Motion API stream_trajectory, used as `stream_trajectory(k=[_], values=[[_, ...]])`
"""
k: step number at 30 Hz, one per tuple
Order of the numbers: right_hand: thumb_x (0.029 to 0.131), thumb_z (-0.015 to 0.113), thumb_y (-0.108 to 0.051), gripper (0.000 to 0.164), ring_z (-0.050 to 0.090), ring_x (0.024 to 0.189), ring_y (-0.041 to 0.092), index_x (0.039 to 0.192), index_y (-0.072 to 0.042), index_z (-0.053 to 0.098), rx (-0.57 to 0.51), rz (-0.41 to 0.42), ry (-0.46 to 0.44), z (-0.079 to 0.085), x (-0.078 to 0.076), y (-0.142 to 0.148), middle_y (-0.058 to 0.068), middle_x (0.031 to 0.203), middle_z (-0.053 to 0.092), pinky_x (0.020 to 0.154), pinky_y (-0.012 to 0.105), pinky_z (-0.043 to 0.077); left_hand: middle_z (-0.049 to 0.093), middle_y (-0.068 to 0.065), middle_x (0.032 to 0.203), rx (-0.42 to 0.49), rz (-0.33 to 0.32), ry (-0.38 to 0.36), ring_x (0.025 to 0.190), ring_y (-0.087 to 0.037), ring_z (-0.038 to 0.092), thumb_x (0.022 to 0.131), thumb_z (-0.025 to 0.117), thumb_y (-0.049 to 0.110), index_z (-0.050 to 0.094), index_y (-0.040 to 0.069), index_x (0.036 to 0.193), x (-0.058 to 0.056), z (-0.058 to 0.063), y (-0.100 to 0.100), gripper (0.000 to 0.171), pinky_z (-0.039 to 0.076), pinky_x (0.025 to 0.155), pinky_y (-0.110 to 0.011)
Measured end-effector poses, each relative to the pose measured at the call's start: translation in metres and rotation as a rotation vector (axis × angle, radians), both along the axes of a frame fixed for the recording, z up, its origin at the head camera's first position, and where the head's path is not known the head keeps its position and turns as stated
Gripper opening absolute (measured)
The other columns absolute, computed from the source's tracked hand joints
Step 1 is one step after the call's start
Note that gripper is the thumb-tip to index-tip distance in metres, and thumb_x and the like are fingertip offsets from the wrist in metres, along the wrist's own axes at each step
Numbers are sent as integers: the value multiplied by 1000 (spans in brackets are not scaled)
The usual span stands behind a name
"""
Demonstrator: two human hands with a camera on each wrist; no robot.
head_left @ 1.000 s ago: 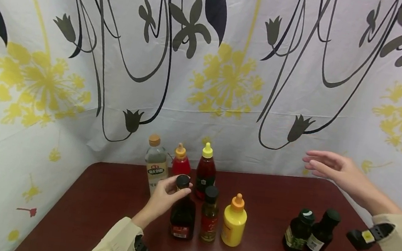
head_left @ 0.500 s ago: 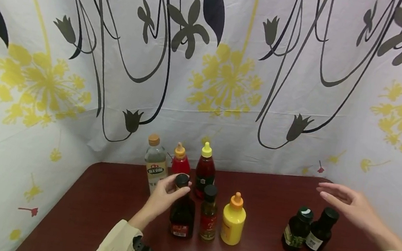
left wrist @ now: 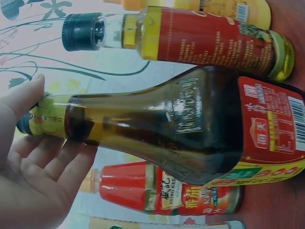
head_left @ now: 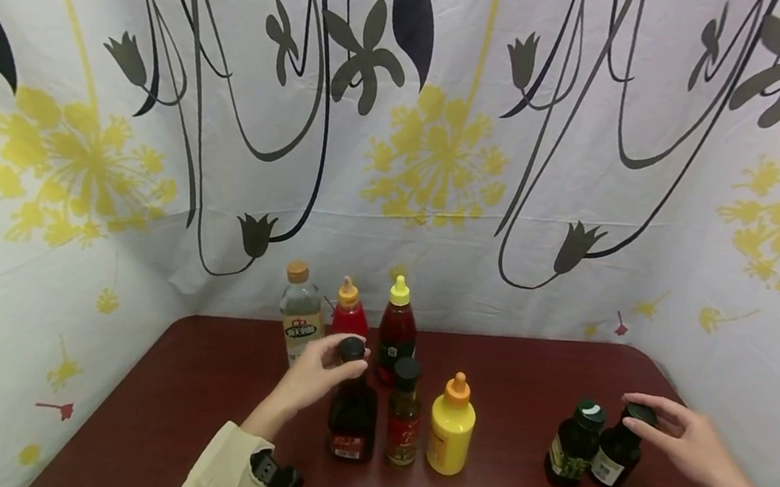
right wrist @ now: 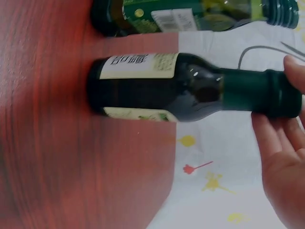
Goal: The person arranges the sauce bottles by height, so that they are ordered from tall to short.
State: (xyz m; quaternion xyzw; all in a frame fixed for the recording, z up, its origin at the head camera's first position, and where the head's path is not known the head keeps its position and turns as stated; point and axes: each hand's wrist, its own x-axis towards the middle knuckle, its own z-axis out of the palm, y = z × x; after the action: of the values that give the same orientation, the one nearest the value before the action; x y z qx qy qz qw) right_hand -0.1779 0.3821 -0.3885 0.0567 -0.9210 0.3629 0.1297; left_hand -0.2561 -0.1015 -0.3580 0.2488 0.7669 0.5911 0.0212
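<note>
My left hand (head_left: 308,376) holds the neck of a dark soy sauce bottle (head_left: 351,421), thumb on one side and fingers on the other. The red and yellow label (left wrist: 271,119) faces the left wrist camera. Over on the right, my right hand (head_left: 687,438) pinches the dark green cap of a small dark bottle (head_left: 615,458), which stands upright on the table. Its white label (right wrist: 138,66) shows in the right wrist view. Directly beside it is a green-capped bottle (head_left: 572,453), which neither hand touches.
An oil bottle (head_left: 403,428) and a yellow squeeze bottle (head_left: 450,438) stand right of the soy sauce. Behind are a clear vinegar bottle (head_left: 301,314), a red ketchup bottle (head_left: 350,320) and a dark red sauce bottle (head_left: 397,334). A patterned cloth (head_left: 432,257) hangs behind the table (head_left: 210,400).
My right hand has come down from above the table's right side and taken hold of the small dark bottle's cap. My left hand has stayed on the soy sauce bottle's neck.
</note>
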Motion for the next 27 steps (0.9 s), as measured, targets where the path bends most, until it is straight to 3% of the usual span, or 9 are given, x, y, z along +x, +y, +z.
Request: stream_trajectory(k=[4,12,19,27], values=[[85,61,-22,35,36,92,-24,116,-6,57,-17,4,34,-5,0,1,-33,101,46,66,7,40,61,-16,105,-45,4,64,94,-21,60,83,62,15,56,1,113,-2,2,1,33,48,77,-30],[85,61,-21,36,36,93,-24,118,-6,56,-31,12,52,-10,-1,2,-34,102,45,66,7,40,61,-15,95,-66,54,192,85,-25,61,82,62,4,58,-4,104,6,23,17,24,49,70,-28],[85,61,-20,36,38,93,-22,117,-5,56,-42,17,60,-12,-1,0,-33,102,46,65,9,42,62,-8,95,-89,100,235,83,-19,61,81,65,12,60,3,106,-22,17,24,27,49,68,-26],[85,60,-20,37,34,94,-25,119,-5,55,-48,12,63,-14,0,1,-34,103,44,67,6,39,61,-6,101,-214,90,229,84,-16,59,81,65,22,58,4,114,-39,28,36,38,48,69,-29]])
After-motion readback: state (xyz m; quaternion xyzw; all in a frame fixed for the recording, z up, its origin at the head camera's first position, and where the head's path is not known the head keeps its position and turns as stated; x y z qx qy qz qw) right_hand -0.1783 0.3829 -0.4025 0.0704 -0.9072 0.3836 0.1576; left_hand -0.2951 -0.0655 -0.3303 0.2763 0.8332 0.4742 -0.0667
